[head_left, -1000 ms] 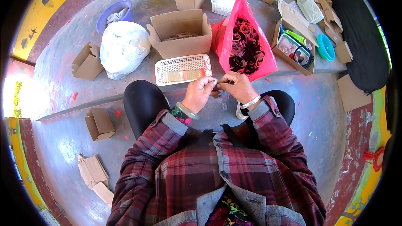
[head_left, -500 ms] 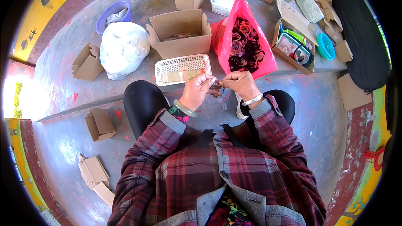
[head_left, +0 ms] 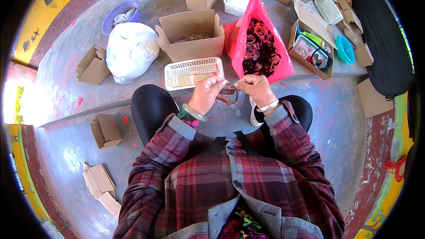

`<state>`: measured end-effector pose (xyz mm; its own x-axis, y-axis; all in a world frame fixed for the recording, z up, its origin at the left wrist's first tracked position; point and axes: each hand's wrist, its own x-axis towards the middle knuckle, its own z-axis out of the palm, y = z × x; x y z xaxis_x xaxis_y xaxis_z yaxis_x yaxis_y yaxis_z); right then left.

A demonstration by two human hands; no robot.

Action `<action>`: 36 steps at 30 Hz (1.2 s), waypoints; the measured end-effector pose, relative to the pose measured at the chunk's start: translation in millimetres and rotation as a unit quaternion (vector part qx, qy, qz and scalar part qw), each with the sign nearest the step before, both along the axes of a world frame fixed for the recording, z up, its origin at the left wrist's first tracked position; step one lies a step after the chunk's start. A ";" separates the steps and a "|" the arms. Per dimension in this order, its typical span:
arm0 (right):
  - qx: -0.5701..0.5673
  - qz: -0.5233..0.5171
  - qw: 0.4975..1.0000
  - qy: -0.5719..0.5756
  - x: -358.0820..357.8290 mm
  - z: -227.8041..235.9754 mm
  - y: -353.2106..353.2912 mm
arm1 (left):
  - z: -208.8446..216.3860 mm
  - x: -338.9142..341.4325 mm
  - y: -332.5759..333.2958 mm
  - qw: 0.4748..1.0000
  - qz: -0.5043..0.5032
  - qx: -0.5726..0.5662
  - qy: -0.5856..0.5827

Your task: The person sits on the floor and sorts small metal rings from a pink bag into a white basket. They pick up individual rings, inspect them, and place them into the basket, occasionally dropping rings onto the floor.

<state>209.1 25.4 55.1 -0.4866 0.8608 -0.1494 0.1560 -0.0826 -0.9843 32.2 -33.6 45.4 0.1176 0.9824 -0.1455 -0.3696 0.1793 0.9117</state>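
Between my two hands is a thin dark hair tie (head_left: 237, 94), held up as a loop. My left hand (head_left: 208, 95) pinches one side of it between thumb and index finger, its other fingers curled below. My right hand (head_left: 257, 90) pinches the opposite side. Right in front of them lies a white plastic basket (head_left: 170, 71) holding flat beige cards (head_left: 183, 81). A pink plastic bag (head_left: 283, 68), packed with dark, pink and orange hair ties (head_left: 261, 48), stands open just beyond my right hand.
Behind the basket stands an open cardboard box (head_left: 190, 52). A stuffed white bag (head_left: 133, 53) and a purple basin (head_left: 108, 24) are to its left. At right are a box of tools and pouches (head_left: 312, 53), a teal basin (head_left: 345, 49) and a long black bag (head_left: 376, 35).
My hands have drawn slightly apart, and the hair tie now shows as an open loop between them. Nothing else has moved noticeably.
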 end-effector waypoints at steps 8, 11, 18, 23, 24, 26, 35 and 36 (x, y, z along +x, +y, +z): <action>0.014 -0.004 0.999 -0.042 1.8 -3.1 1.0 | -10.9 -5.8 0.0 1.000 -0.005 -0.022 0.000; -0.008 -0.014 1.000 0.026 6.2 -8.6 5.8 | 7.3 -7.4 0.3 0.991 0.005 -0.077 -0.110; -0.037 -0.010 0.998 0.041 3.5 -9.3 4.0 | -12.5 -7.1 -0.1 0.998 0.003 -0.054 0.037; -0.031 -0.002 0.999 0.031 4.6 -8.5 3.5 | -10.3 -3.2 -1.5 0.997 0.039 -0.055 0.045; -0.030 -0.007 0.999 0.039 3.7 -8.6 2.8 | -11.2 -2.8 -2.1 0.997 0.047 -0.053 0.041; -0.027 -0.017 0.998 0.054 1.3 -8.9 1.3 | -12.6 -2.0 -2.8 0.996 0.064 -0.048 0.033; -0.046 -0.086 0.994 0.044 2.3 -0.8 4.9 | -8.8 -2.0 -0.9 0.994 0.094 -0.055 -0.015; -0.039 -0.073 0.996 0.038 2.1 -1.1 4.2 | -8.9 -1.9 -0.9 0.995 0.087 -0.046 -0.003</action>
<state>211.2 29.6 54.0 -0.3690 0.9106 -0.1861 0.0618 -0.1758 -0.9825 30.4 -34.5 36.5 -0.0514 0.9704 -0.2360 -0.4082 0.1952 0.8918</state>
